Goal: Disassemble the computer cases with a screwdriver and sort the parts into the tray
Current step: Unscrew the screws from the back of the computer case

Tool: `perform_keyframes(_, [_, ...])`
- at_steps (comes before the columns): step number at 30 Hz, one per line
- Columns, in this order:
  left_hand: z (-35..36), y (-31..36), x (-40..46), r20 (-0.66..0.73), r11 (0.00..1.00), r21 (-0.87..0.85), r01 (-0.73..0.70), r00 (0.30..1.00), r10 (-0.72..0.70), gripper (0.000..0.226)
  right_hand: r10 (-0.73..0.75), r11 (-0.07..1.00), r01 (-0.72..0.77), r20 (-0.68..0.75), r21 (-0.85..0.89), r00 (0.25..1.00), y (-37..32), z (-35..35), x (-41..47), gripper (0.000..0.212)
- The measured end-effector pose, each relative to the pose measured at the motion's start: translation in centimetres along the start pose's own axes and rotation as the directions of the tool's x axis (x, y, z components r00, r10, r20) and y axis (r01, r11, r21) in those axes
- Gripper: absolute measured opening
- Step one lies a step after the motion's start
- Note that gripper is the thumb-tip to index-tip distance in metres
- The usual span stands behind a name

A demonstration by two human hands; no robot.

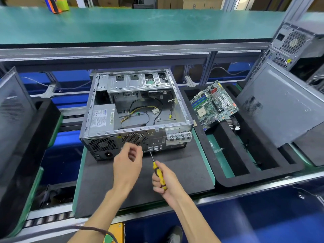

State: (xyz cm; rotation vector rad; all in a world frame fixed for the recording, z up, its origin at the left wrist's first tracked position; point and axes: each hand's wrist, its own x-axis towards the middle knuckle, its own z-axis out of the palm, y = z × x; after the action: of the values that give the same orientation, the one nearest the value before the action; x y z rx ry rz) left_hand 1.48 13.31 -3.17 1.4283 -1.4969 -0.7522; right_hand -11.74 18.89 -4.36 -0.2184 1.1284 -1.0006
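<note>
A factory disassembly line, this: an opened computer case [135, 109] sits on a dark mat on a roller conveyor [49, 219] framed in aluminium rails. Right of the case, a black foam tray [259, 176] holds a motherboard [214, 104]. Behind the case runs a long green shelf [133, 23], cardboard boxes [201, 2] stacked beyond it.

Open computer case [136, 109] lies on dark mat [175, 172], rear panel toward the person. Right hand [164, 179] grips yellow screwdriver [157, 170], tip at the case's rear panel. Left hand [127, 163] pinches fingertips just before the case's fan grille. Motherboard [213, 106] rests in black tray [259, 172] right of the case.
</note>
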Motion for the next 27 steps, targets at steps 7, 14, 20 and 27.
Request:
perform_keyframes(7, [2.5, -1.5, 1.9, 0.499, 0.413, -0.495, 0.764, 0.639, -0.585, 0.029, 0.071, 0.997, -0.072, 0.076, 0.014, 0.995, 0.3, 0.3, -0.4, 0.012])
perform_keyframes(14, [3.3, -0.6, 2.9, 0.593, 0.169, -0.57, 0.804, 0.546, -0.593, 0.025, 0.064, 0.998, -0.064, 0.066, -0.001, 0.996, 0.5, 0.0, -0.4, 0.027])
perform_keyframes(20, [4.0, -0.8, 2.9, 0.595, 0.126, -0.601, 0.789, 0.547, -0.588, 0.017, 0.049, 0.996, -0.046, 0.042, -0.071, 0.998, 0.7, -1.2, -0.4, 0.029])
perform_keyframes(27, [4.4, -0.9, 3.0, 0.503, 0.24, -0.573, 0.783, 0.568, -0.652, 0.015, -0.003, 0.991, 0.003, -0.001, -0.135, 1.0, -0.1, -2.3, -1.2, 0.029])
